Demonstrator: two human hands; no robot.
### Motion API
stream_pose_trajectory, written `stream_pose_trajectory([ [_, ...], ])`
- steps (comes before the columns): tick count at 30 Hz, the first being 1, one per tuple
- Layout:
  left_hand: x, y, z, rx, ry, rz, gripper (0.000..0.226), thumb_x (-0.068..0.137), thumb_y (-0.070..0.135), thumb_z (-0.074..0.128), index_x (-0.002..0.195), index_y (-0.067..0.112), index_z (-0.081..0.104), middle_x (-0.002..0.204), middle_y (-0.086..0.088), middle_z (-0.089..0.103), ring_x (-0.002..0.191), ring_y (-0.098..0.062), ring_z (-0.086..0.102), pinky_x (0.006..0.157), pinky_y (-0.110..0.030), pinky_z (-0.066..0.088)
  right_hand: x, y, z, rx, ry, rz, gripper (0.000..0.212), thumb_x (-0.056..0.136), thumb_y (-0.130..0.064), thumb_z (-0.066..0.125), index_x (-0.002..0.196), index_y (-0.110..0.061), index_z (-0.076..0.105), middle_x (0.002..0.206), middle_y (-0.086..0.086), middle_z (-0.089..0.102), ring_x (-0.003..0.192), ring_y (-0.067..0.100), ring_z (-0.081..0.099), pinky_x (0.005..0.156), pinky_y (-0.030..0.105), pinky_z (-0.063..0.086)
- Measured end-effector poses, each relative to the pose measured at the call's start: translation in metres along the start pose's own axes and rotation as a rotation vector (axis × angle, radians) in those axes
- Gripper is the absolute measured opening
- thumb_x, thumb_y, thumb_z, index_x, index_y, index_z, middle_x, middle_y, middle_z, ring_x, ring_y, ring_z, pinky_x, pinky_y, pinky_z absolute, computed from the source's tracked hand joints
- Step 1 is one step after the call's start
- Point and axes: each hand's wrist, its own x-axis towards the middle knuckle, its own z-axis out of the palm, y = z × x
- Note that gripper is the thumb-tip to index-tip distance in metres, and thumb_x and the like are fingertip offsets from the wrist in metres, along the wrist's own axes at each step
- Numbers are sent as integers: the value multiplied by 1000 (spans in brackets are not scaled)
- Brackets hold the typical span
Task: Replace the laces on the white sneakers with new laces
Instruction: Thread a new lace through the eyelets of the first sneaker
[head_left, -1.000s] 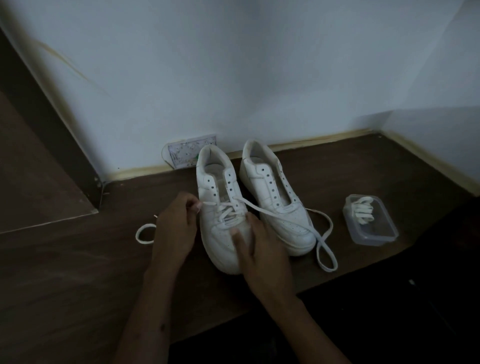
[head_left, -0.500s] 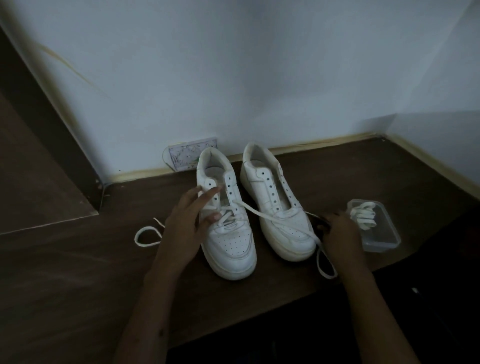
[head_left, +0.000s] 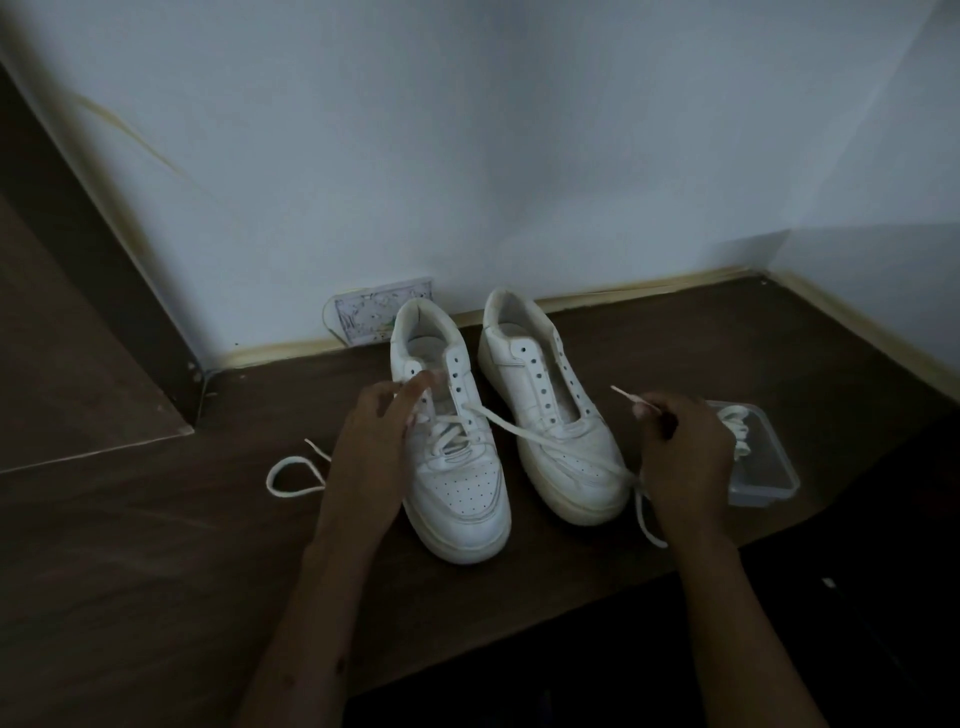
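Two white sneakers stand side by side on a dark wooden surface, toes toward me. The left sneaker (head_left: 457, 467) is laced through its lower eyelets with a white lace (head_left: 524, 428). One end of the lace runs right across the toe of the unlaced right sneaker (head_left: 561, 441). My right hand (head_left: 680, 457) pinches that end near its tip, raised beside the right sneaker. My left hand (head_left: 376, 447) rests against the left sneaker's side with straight fingers over the eyelets. The lace's other end lies looped (head_left: 291, 475) on the surface, left of my left hand.
A clear plastic box (head_left: 769, 478) with a coiled white lace (head_left: 737, 431) inside sits right of my right hand. A patterned card (head_left: 363, 312) leans on the white wall behind the sneakers. The wooden surface's front edge (head_left: 571, 608) runs just below the shoes.
My right hand left the left sneaker's toe, reached to the right sneaker's right side, took the lace end and lifted it. My left hand's fingers straightened over the eyelets.
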Motion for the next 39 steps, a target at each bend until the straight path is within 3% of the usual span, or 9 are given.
stream_pose_trajectory([
  [3,0,8,-2,-26,43,-20,53,90,-3,53,140,14,49,124,-18,53,106,-26,58,87,-36,49,-1,-11,1,90,46,-27,10,88,-12,66,96,-11,71,93,4,66,83,13,60,70,8,38],
  [6,0,11,-3,-34,49,-16,47,92,-3,51,135,14,52,115,-14,55,98,-22,59,80,-30,45,-2,-23,1,176,105,-60,11,87,-11,69,97,-11,73,91,2,63,80,14,61,69,1,37],
  [12,-2,19,-5,-106,11,-34,42,94,-1,50,130,20,54,107,4,50,89,1,54,73,-6,36,-10,-42,9,295,137,-143,15,85,-13,72,100,-15,74,85,-2,59,76,17,61,66,7,42],
  [18,-2,21,-7,-116,-4,5,33,97,9,52,120,32,56,102,14,46,94,21,47,73,0,36,-26,-62,26,296,54,-273,15,87,-13,69,101,-17,73,87,-10,54,79,13,56,67,13,43],
  [20,-1,20,-7,-112,-15,4,34,97,13,55,124,33,57,105,14,46,93,20,46,75,3,34,-33,-70,32,305,13,-322,12,87,-12,70,98,-16,73,89,-7,57,84,10,54,71,16,45],
  [27,-1,17,-6,-122,-44,-32,40,98,20,52,135,35,52,116,13,48,97,9,44,77,3,33,-46,-81,51,241,-73,-383,7,86,-18,66,90,-15,72,90,-5,52,86,5,45,83,6,32],
  [30,-2,16,-7,-133,-42,-32,40,98,19,53,134,35,53,116,13,49,95,13,45,78,5,32,-47,-80,55,185,-107,-371,12,86,-28,61,89,-22,71,100,-7,46,95,10,42,81,12,34],
  [33,-1,16,-8,-152,-41,-23,39,98,17,53,132,37,54,114,14,49,97,23,44,78,5,32,-49,-78,58,96,-134,-368,4,83,-25,69,88,-25,71,113,-10,38,106,17,39,81,25,39],
  [39,-2,15,-10,-173,-38,-38,38,98,23,55,131,41,53,115,16,52,94,17,47,77,4,32,-53,-79,65,131,-185,-214,10,83,-34,71,93,-35,72,127,-11,35,119,19,30,94,39,40],
])
